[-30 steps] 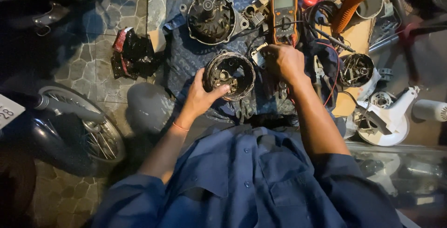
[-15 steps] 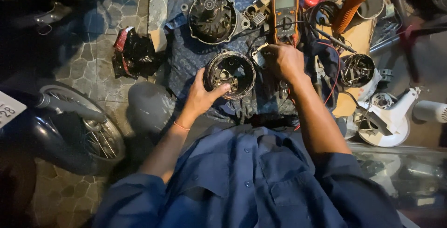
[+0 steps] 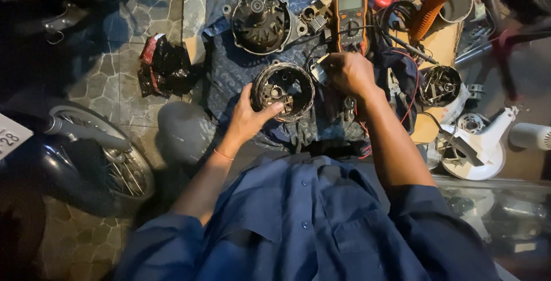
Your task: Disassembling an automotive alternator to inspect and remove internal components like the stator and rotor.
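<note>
Both hands busy: left hand (image 3: 248, 117) grips round stator housing (image 3: 284, 90); right hand (image 3: 350, 73), just right, pinches small connector (image 3: 318, 71). Keep housing steady.

A single camera on the person's head looks almost straight down. Nearest the lens, along the bottom edge, is the blue shirt (image 3: 310, 223); both forearms reach away to the blue cloth (image 3: 241, 69) spread on the paved floor (image 3: 103, 80). A wheel (image 3: 109, 155) lies at the left, a white fan housing (image 3: 476, 149) at the right.
</note>
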